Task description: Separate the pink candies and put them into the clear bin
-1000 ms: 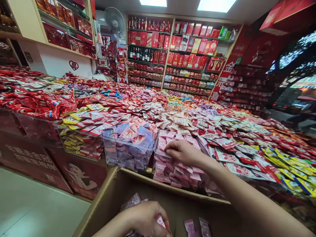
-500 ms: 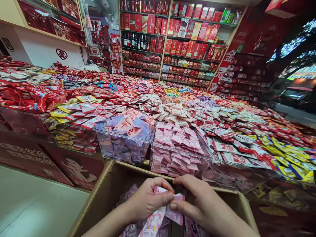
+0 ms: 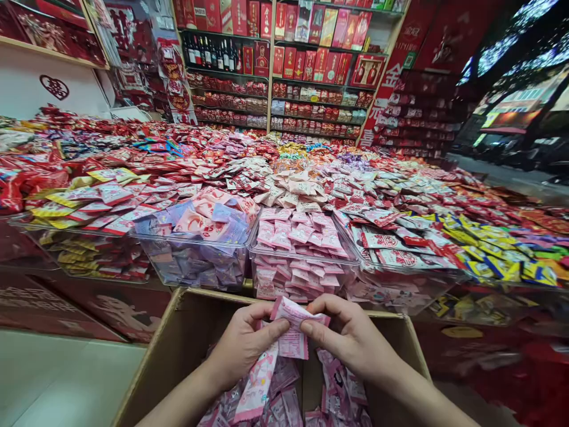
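Above an open cardboard box (image 3: 149, 370), my left hand (image 3: 249, 344) pinches pink candy packets between thumb and fingers. One of them, a long pink-and-white packet (image 3: 258, 382) with cartoon print, hangs down from it. Another pink packet (image 3: 293, 341), its small printed text facing me, spans both hands. My right hand (image 3: 349, 338) has thumb and fingers closed on that packet's right side. More pink packets (image 3: 284, 409) lie inside the box beneath. Just beyond the box's far edge stands a clear bin (image 3: 306, 255) heaped with similar pink packets.
Left of the pink bin is a clear bin (image 3: 195, 243) of lilac and pink packets. To its right, red-and-white packets (image 3: 391, 243) and yellow packets (image 3: 498, 255) are piled. Shelves of red gift boxes (image 3: 315, 65) and bottles line the back wall. Pale floor tiles (image 3: 66, 379) show at lower left.
Both hands have risen slightly, and the packet between them is now spread with its printed text showing. More packets in the box are visible. The view has turned right and down.
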Demonstrator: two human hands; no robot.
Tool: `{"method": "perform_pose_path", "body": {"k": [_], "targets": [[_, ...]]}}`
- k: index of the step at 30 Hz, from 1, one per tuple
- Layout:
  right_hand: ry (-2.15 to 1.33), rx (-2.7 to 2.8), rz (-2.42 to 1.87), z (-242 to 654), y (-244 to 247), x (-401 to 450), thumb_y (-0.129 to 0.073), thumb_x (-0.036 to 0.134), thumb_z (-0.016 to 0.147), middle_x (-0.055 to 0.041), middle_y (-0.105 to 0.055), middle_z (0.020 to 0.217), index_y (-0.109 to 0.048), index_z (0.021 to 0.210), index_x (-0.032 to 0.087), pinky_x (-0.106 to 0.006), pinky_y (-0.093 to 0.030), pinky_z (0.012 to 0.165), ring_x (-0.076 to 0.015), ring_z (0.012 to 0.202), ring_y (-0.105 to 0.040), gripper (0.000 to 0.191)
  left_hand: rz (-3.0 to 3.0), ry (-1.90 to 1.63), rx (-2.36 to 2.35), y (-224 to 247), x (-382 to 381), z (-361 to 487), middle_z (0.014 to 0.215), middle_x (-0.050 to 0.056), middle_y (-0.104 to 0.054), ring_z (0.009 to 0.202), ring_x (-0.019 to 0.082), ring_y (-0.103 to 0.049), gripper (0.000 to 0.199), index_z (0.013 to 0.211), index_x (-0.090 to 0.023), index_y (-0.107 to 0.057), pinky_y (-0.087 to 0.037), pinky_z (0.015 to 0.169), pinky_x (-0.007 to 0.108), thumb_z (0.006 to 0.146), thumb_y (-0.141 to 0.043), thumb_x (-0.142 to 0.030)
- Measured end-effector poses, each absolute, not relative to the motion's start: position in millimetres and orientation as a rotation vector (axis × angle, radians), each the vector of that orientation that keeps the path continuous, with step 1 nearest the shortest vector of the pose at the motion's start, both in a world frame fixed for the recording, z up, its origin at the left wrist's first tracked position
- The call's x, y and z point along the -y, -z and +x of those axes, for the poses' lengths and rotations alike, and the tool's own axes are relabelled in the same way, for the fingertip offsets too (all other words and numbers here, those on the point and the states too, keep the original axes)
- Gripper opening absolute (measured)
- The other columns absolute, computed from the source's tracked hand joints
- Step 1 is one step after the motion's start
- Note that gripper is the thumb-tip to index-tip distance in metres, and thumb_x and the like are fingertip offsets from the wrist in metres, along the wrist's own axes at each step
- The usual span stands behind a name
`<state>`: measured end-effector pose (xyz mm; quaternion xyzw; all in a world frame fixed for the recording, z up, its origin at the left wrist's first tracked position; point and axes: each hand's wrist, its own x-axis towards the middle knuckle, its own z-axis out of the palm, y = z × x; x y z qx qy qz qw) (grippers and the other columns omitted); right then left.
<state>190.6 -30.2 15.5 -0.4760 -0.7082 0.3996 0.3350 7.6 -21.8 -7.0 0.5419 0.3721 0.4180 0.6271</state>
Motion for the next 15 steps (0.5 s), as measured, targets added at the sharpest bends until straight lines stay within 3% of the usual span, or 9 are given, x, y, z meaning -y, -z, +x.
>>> {"method": "perform_pose_path", "body": {"k": [2, 5, 8, 11, 15], "targets": [[-0.997, 1.839, -1.182, 191.1, -12.6, 30.2, -0.054, 0.035, 0.077, 0.0007, -0.056, 0.066, -0.056, 0.08, 0.017, -0.019, -0.039, 0.048, -0.0091, 0.054, -0.047, 0.019, 1.332, -1.015, -0.887, 7.4, 22.2, 6.2, 0.077, 0.0, -0.066, 0.076, 0.014, -0.055, 0.012, 0.08, -0.018, -0.069, -0.042, 0.071, 0.022, 0.073, -0.062, -0.024], [-0.713, 1.919, -0.961, 192.8, -9.6, 29.2, -0.051, 0.02, 0.079, -0.0043, -0.062, 0.082, -0.057, 0.085, 0.018, -0.024, -0.047, 0.067, -0.0138, 0.075, -0.058, 0.009, 1.291, -1.006, -0.855, 7.9, 23.1, 4.3, 0.08, 0.0, -0.067, 0.08, 0.014, -0.057, 0.022, 0.094, -0.02, -0.064, -0.041, 0.076, 0.023, 0.071, -0.064, -0.021], [-0.372, 2.041, -0.799, 192.2, -7.4, 30.0, -0.046, 0.006, 0.077, -0.0088, -0.061, 0.097, -0.056, 0.096, 0.019, -0.029, -0.047, 0.079, -0.0166, 0.093, -0.056, 0.025, 1.066, -0.914, -0.697, 7.3, 24.4, 3.7, 0.088, 0.0, -0.067, 0.081, 0.013, -0.059, 0.045, 0.112, -0.026, -0.051, -0.043, 0.074, 0.023, 0.07, -0.066, -0.022], [-0.324, 2.107, -0.785, 189.0, -6.7, 32.9, -0.043, 0.001, 0.075, -0.011, -0.058, 0.101, -0.053, 0.103, 0.018, -0.031, -0.048, 0.081, -0.0176, 0.098, -0.054, 0.034, 1.101, -0.974, -0.745, 5.2, 25.4, 3.2, 0.098, 0.0, -0.062, 0.087, 0.013, -0.057, 0.033, 0.101, -0.024, -0.058, -0.043, 0.074, 0.022, 0.069, -0.066, -0.023], [-0.453, 1.962, -0.827, 188.2, -7.9, 35.0, -0.038, 0.001, 0.075, -0.0089, -0.056, 0.109, -0.052, 0.103, 0.021, -0.033, -0.044, 0.088, -0.017, 0.104, -0.051, 0.037, 1.399, -1.054, -0.906, 4.0, 25.9, 0.0, 0.09, -0.001, -0.062, 0.085, 0.013, -0.056, 0.017, 0.088, -0.023, -0.062, -0.043, 0.076, 0.02, 0.071, -0.064, -0.022]]}}
